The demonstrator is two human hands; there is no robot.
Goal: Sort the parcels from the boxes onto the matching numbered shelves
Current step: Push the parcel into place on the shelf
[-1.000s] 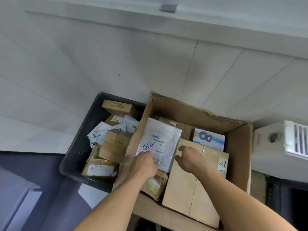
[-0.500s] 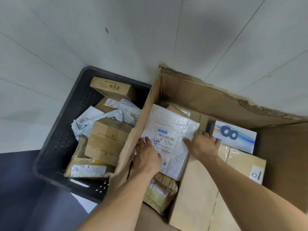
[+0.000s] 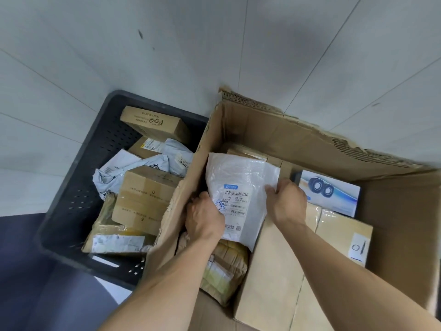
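Below, on pale grey floor tiles (image 3: 238, 56), an open brown cardboard box (image 3: 274, 130) sits beside a black perforated plastic crate (image 3: 78, 177). Inside the box, left hand (image 3: 205, 218) and right hand (image 3: 286, 201) pinch a white labelled mailer bag (image 3: 238, 180) by its edges.

Soft dim light, edges bent, slightly blurred
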